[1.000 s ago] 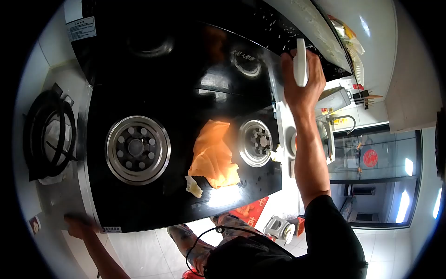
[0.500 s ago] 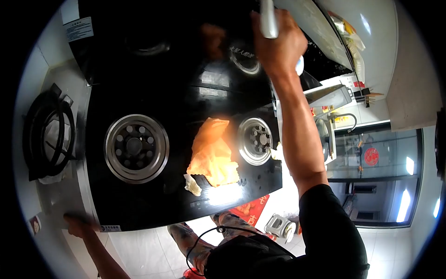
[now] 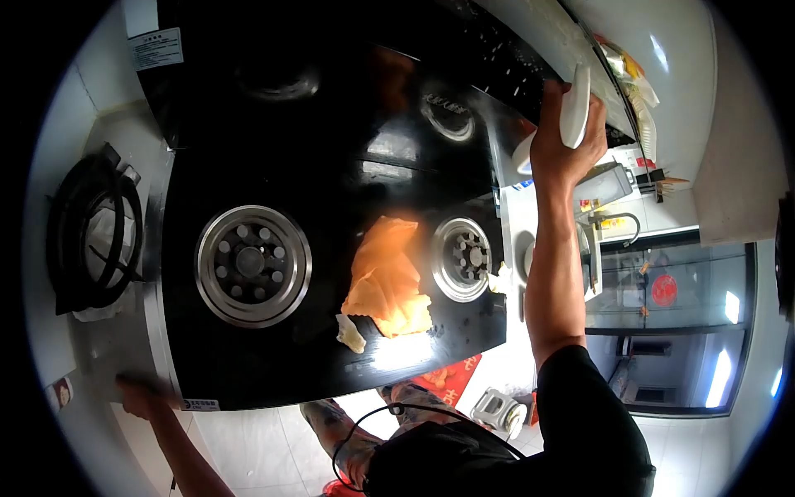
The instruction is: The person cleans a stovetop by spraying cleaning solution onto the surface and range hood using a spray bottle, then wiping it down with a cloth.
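White item (image 3: 575,108) up past far R corner of blk hob (image 3: 327,186); R hand (image 3: 567,157) gripping it. Orange cloth (image 3: 385,277) crumpled on hob btwn 2 burners (image 3: 253,263), off-white scrap (image 3: 351,334) just beside. L hand (image 3: 142,398) at counter (image 3: 116,352) edge, nr hob's front L corner; can't tell if gripping.

1. Head-worn, looking forward and down over the stove (image 3: 273,360) from close above.
2. Pitched steeply enough to catch legs (image 3: 333,422) and floor (image 3: 257,439) along the bottom edge.
3. Framed near, taking in left hand (image 3: 142,398) at lower left and right hand (image 3: 555,151) at upper right.
4. Spread wide, with straight edges bowed and corners darkened, reaching past the stove to a door (image 3: 629,286) well off at right.
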A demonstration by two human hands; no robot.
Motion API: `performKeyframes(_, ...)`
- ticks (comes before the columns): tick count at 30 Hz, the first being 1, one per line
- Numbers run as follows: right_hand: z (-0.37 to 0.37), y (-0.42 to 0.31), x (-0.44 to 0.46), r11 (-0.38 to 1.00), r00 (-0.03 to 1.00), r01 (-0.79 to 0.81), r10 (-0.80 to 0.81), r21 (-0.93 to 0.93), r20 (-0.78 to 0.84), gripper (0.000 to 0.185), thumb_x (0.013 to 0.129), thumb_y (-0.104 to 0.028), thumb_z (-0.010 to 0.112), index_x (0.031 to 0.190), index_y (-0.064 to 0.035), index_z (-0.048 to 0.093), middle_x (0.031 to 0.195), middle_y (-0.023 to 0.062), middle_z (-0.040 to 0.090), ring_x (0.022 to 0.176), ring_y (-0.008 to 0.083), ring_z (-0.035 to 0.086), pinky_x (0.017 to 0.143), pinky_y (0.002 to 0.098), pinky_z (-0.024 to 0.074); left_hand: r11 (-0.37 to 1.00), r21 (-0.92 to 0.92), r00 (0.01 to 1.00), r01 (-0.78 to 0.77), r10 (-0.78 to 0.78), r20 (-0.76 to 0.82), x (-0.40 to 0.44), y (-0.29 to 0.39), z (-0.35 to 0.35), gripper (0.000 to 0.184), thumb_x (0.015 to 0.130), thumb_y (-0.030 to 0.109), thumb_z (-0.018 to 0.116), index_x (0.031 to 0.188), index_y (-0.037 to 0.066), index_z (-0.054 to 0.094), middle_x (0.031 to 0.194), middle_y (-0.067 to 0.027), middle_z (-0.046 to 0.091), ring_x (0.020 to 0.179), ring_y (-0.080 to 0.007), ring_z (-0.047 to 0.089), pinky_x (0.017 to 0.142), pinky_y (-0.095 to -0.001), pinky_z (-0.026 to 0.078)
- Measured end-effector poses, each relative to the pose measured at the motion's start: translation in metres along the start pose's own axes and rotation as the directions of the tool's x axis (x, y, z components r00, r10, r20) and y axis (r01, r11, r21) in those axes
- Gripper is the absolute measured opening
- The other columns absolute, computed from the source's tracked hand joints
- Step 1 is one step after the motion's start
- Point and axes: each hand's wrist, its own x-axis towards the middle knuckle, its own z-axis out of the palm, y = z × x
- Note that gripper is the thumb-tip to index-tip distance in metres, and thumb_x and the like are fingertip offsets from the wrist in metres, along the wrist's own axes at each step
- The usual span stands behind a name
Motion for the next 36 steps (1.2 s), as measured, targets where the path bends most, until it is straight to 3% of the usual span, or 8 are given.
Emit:
performKeyframes(7,0.011,-0.066,-0.009,0.904,0.98,0.054,-0.129,0.425,0.149,0.031,0.087,-0.01,0.082,0.114,-0.0033,0.068,0.097,0.0108,0.071,0.08,0.0223,0.07,0.072,0.0316,0.0539,0.998,-0.041,0.999,-0.039,0.041,0.034,0.003,-0.008,0.004,0.097,0.087,0.071,0.059,0.13,-0.016,0.056,0.125,-0.0312,0.066,0.115,-0.046,0.066,0.099,-0.053,0.052)
performKeyframes(14,0.047,-0.148,0.031,0.838,0.956,0.266,-0.293,0.477,-0.018,0.04,0.081,-0.017,0.086,0.109,-0.0019,0.061,0.094,0.0162,0.067,0.072,0.034,0.07,0.06,0.0394,0.0563,0.993,0.047,0.991,-0.109,0.105,0.083,-0.011,0.0,-0.006,0.095,0.091,0.065,0.054,0.134,-0.019,0.047,0.129,-0.0322,0.063,0.113,-0.045,0.065,0.102,-0.0518,0.051)
performKeyframes(17,0.056,-0.186,0.045,0.833,0.97,0.214,-0.244,0.51,-0.008,0.035,0.084,-0.015,0.085,0.11,-0.0034,0.065,0.096,0.0126,0.071,0.082,0.0294,0.072,0.072,0.0365,0.0556,0.997,-0.051,0.997,-0.05,0.052,0.055,-0.009,-0.003,-0.001,0.094,0.091,0.065,0.054,0.135,-0.018,0.046,0.13,-0.0319,0.062,0.113,-0.0443,0.065,0.103,-0.0513,0.05)
performKeyframes(22,0.07,-0.241,0.07,0.817,0.935,0.346,-0.343,0.462,-0.094,0.035,0.085,-0.025,0.084,0.107,-0.003,0.067,0.094,0.0162,0.071,0.082,0.0376,0.071,0.071,0.0432,0.0573,0.999,-0.025,0.997,-0.025,0.027,0.067,-0.014,0.0,-0.002,0.095,0.091,0.066,0.053,0.139,-0.015,0.043,0.131,-0.031,0.061,0.114,-0.0441,0.065,0.102,-0.0523,0.05)
performKeyframes(23,0.063,-0.252,0.078,0.764,0.939,0.303,-0.341,0.57,-0.041,0.036,0.079,-0.008,0.08,0.108,-0.0012,0.061,0.093,0.0201,0.064,0.081,0.0439,0.064,0.07,0.0473,0.0522,1.0,0.003,0.999,0.015,-0.015,0.046,-0.012,0.0,-0.004,0.095,0.091,0.067,0.052,0.14,-0.014,0.043,0.131,-0.0306,0.061,0.115,-0.0442,0.064,0.101,-0.0526,0.049)
performKeyframes(27,0.071,-0.263,0.099,0.834,0.915,0.402,-0.383,0.378,-0.127,0.03,0.085,-0.012,0.079,0.108,-0.0009,0.064,0.076,0.0137,0.065,0.067,0.0347,0.066,0.062,0.0413,0.0527,0.999,-0.045,0.992,-0.008,0.014,0.125,-0.019,-0.001,-0.009,0.095,0.091,0.068,0.052,0.141,-0.013,0.043,0.131,-0.0297,0.061,0.114,-0.044,0.065,0.101,-0.0533,0.049)
performKeyframes(29,0.088,-0.227,0.101,0.891,0.936,0.35,-0.34,0.288,-0.088,0.037,0.088,-0.031,0.081,0.108,-0.003,0.068,0.095,0.0182,0.07,0.082,0.04,0.07,0.071,0.0461,0.0556,0.996,-0.093,0.995,0.012,-0.002,0.103,-0.026,0.007,-0.01,0.092,0.092,0.066,0.053,0.142,-0.011,0.044,0.13,-0.0287,0.062,0.114,-0.0435,0.065,0.101,-0.0533,0.05)
performKeyframes(36,0.041,-0.153,0.043,0.949,0.982,0.187,-0.185,0.254,-0.03,0.026,0.089,-0.016,0.081,0.105,-0.0017,0.067,0.094,0.0135,0.069,0.084,0.0313,0.07,0.075,0.0399,0.054,0.999,-0.032,0.999,-0.009,0.01,0.033,-0.024,0.006,-0.004,0.087,0.093,0.063,0.056,0.14,-0.01,0.047,0.126,-0.0278,0.065,0.111,-0.043,0.067,0.1,-0.053,0.05)
